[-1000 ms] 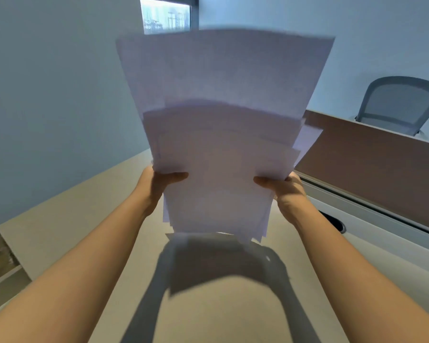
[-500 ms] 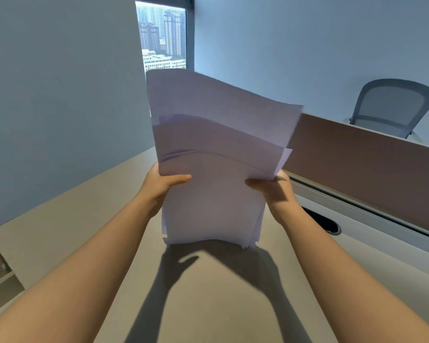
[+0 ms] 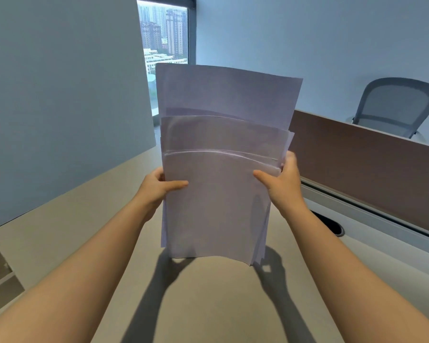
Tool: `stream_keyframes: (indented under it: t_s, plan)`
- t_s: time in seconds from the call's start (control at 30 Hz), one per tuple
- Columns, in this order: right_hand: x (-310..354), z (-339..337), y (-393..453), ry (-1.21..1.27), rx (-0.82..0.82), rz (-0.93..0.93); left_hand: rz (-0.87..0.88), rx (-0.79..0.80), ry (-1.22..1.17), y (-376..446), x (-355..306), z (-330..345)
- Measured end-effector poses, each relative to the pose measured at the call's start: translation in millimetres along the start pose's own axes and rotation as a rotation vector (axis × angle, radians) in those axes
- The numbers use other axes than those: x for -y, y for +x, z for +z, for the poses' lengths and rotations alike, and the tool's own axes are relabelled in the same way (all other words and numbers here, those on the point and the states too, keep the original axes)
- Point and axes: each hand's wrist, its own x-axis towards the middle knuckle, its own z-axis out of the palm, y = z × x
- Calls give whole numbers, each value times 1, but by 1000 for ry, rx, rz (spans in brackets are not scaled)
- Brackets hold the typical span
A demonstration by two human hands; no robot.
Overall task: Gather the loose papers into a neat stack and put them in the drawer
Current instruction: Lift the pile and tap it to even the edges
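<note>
Several white papers (image 3: 218, 174) stand upright in front of me, bottom edges on or just above the beige desk (image 3: 221, 305). Their top edges are uneven, some sheets rising higher than others. My left hand (image 3: 156, 186) grips the left edge of the papers, thumb across the front sheet. My right hand (image 3: 282, 184) grips the right edge the same way. No drawer is in view.
A brown partition panel (image 3: 362, 159) runs along the desk's right side, with a dark cable hole (image 3: 332, 225) near it. A grey mesh chair (image 3: 394, 107) stands behind the panel. A grey wall (image 3: 60, 95) borders the left; a window (image 3: 164, 45) lies ahead.
The papers have dropped lower toward the desk and their sheets have slid closer together. Both hands kept their grip on the edges; the view has tilted upward a little.
</note>
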Motion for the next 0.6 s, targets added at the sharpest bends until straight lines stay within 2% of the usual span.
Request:
stream_keyframes:
  t_s: [0.17,0.27,0.43,0.6]
  plan:
    - [10,-6,-4,-274,-89,-315,-40,29,25,-1,7,-1]
    - [24,-9,-6,-519,-74,-465,-44,6,8,-2,11,-3]
    - [23,-12,-3,-700,2,-459,0,-23,-47,-2,12,-5]
    - [21,-13,-6,-679,55,-441,1,-29,-70,-4,12,-5]
